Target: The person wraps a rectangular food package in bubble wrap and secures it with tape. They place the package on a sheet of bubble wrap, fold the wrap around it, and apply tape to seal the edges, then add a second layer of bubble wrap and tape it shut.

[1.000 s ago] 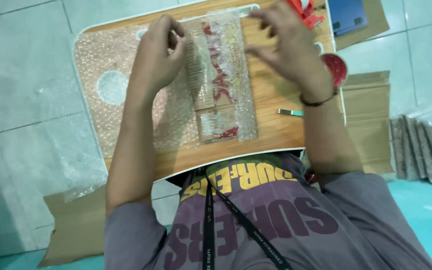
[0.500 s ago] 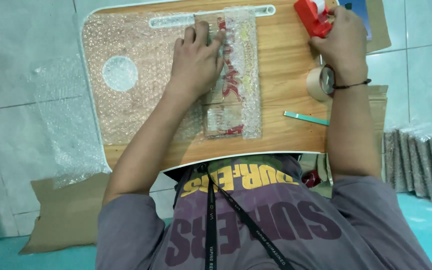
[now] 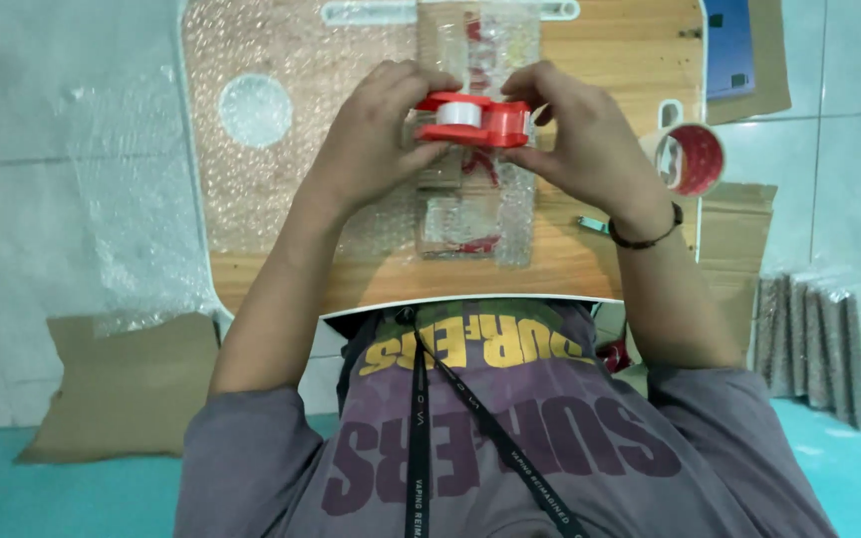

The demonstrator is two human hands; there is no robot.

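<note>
A red tape dispenser (image 3: 477, 119) with a white roll is held between both hands above a bubble-wrapped flat package (image 3: 475, 214) on a small wooden lap table (image 3: 590, 254). My left hand (image 3: 376, 139) grips the dispenser's left end. Its right end is held by my right hand (image 3: 580, 139), which wears a dark wristband. The package shows red markings through the wrap and lies lengthwise under the dispenser.
A sheet of bubble wrap (image 3: 142, 219) covers the table's left part and hangs over the tiled floor. A roll of brown tape (image 3: 692, 157) stands at the table's right edge, with a small teal tool (image 3: 593, 225) nearby. Cardboard (image 3: 117, 384) lies on the floor; wrapped packets (image 3: 834, 344) are stacked at right.
My right hand brought the red dispenser from the table's far right corner to over the package. My left hand lifted off the package and took hold of the dispenser's other end.
</note>
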